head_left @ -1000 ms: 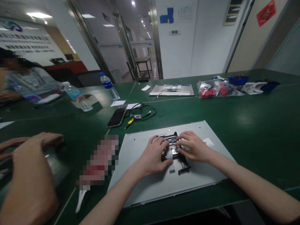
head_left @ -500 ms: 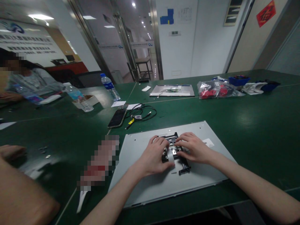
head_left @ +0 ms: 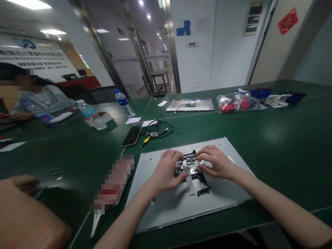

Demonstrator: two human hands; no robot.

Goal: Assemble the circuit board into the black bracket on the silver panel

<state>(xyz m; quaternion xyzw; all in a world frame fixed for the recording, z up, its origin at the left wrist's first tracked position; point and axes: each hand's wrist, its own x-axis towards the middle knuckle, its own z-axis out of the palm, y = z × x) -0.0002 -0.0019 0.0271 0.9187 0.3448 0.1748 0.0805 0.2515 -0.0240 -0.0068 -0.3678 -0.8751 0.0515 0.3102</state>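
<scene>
A grey metal panel (head_left: 228, 193) lies flat on the green table (head_left: 280, 145) in front of me. A black bracket frame (head_left: 201, 181) sits at its middle, with a small shiny part and a white strip inside it. My left hand (head_left: 166, 171) rests on the bracket's left side, fingers curled and pressing on the small part. On the bracket's right side, my right hand (head_left: 216, 162) has its fingers bent down on the bracket's top edge. What the fingertips pinch is hidden.
A phone (head_left: 132, 135) and a coiled black cable (head_left: 158, 129) lie beyond the panel. Two water bottles (head_left: 92, 116) stand at the left. A second panel (head_left: 190, 104) and bagged red parts (head_left: 238, 103) lie further back. Another person's arm (head_left: 28, 218) fills the lower left; a seated person (head_left: 38, 100) is far left.
The camera tilted slightly, shifting the scene down. The other person's hand at the left withdrew toward the lower left corner. My hands stayed on the bracket, and the white strip now shows below them.
</scene>
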